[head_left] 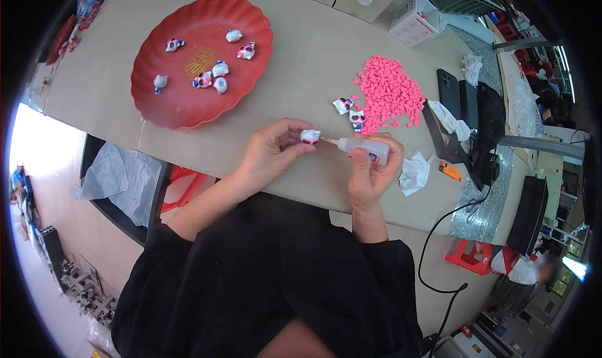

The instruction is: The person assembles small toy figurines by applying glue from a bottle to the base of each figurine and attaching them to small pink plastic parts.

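Observation:
Between the thumb and fingers of my left hand (pixel 271 153) is a small white cat figurine (pixel 310 136) with pink and dark marks. My right hand (pixel 375 176) grips a small translucent glue bottle (pixel 367 149), its thin nozzle pointing left and meeting or nearly meeting the figurine. Beyond the bottle, two more cat figurines (pixel 357 119) lie beside a heap of small pink pieces (pixel 390 89). A red scalloped plate (pixel 179 101) at the far left carries several similar figurines (pixel 220 69).
Right of my right hand are a crumpled white tissue (pixel 414 173) and an orange lighter (pixel 450 171). A dark phone (pixel 448 88) and a white box (pixel 414 21) stand farther off. A black cable (pixel 429 239) hangs over the table's right edge. Another person sits far right.

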A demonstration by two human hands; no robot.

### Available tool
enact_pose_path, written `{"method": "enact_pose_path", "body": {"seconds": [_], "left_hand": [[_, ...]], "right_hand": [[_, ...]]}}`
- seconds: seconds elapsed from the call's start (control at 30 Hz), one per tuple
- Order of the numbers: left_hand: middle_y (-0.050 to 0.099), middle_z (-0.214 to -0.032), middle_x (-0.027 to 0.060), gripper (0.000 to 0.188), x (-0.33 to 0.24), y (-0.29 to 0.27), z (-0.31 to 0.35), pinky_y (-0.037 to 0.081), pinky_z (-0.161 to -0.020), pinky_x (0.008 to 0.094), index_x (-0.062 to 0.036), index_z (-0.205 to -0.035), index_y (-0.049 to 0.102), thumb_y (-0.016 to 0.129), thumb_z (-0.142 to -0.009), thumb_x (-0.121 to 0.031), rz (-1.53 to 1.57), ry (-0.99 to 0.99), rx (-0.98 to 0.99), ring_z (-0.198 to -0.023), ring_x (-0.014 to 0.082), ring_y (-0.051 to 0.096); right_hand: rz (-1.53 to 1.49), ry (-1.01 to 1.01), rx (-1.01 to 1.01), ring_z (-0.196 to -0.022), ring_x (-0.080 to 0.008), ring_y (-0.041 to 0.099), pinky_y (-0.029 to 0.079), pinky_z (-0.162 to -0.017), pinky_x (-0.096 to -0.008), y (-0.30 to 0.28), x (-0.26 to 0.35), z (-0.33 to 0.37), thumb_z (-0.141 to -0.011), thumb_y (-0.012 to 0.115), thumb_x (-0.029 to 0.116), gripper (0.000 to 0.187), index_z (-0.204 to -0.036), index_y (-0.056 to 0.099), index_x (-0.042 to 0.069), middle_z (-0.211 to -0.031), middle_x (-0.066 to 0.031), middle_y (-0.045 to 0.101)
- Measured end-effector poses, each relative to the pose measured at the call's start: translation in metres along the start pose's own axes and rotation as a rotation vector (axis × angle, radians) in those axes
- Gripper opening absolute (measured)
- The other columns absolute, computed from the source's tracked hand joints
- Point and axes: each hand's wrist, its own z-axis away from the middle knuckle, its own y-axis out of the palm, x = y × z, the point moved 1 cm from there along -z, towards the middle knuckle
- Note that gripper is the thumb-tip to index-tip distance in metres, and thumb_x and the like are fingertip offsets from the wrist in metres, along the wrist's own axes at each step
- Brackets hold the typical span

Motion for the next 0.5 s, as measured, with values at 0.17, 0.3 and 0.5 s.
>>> {"method": "enact_pose_path", "body": {"seconds": [0.17, 0.3, 0.5], "left_hand": [[0.059, -0.091, 0.0082, 0.024, -0.0014, 0.0003, 0.0001, 0.048, -0.077, 0.024, 0.0022, -0.099, 0.051, 0.057, -0.077, 0.005, -0.017, 0.006, 0.003, -0.087, 0.0122, 0.057], [0.059, -0.092, 0.0082, 0.024, -0.0011, 0.0009, -0.0002, 0.048, -0.078, 0.024, 0.0022, -0.099, 0.051, 0.056, -0.077, 0.006, -0.016, 0.017, 0.005, -0.088, 0.0124, 0.057], [0.058, -0.093, 0.0084, 0.024, -0.0025, 0.0015, 0.0, 0.047, -0.079, 0.0243, 0.0023, -0.1, 0.05, 0.056, -0.077, 0.006, -0.014, 0.009, 0.01, -0.089, 0.0129, 0.057]], "right_hand": [[-0.022, 0.031, -0.002, -0.082, -0.0164, 0.053, 0.043, -0.069, -0.0236, -0.0014, -0.001, 0.0003, -0.079, 0.06, 0.013, 0.034, -0.099, 0.036, 0.0, -0.091, -0.012, 0.046], [-0.042, 0.044, -0.007, -0.081, -0.016, 0.053, 0.043, -0.068, -0.0233, -0.0004, -0.0013, 0.001, -0.08, 0.06, 0.013, 0.033, -0.098, 0.036, 0.0, -0.09, -0.0117, 0.046], [-0.051, 0.029, 0.001, -0.08, -0.0155, 0.052, 0.043, -0.068, -0.0234, 0.001, -0.0023, 0.0018, -0.08, 0.06, 0.012, 0.033, -0.099, 0.036, 0.0, -0.09, -0.0119, 0.046]]}}
